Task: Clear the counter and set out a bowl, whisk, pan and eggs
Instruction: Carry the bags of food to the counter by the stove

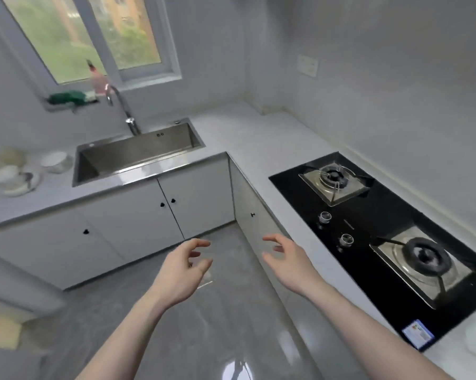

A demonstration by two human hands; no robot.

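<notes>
Both hands are hanging out in front over the grey floor [204, 325], holding nothing at all: the left hand [180, 272] is showing loosely curled fingers with the thumb apart, and the right hand [287, 263] is mirroring it, fingers relaxed and spread, palms facing each other with a gap between them. The white L-shaped counter [258, 133] is wrapping round the corner ahead. On its far-left stretch, well apart from both hands, a blurred cluster of pale bowls and dishes [14, 174] is sitting just left of the steel sink [138, 157]; exactly which pieces are there is too blurred to tell. The faucet [121, 105] is arching over the sink's back edge, under the window [94, 37], with a green cloth [67, 97] lying on a small shelf and a pinkish bottle [98, 80] standing beside it. Along the right run, the black two-burner hob [382, 237] is sitting set into the counter, close to the right hand's side, both burners bare. White cabinet doors [121, 229] are lining the front below.
</notes>
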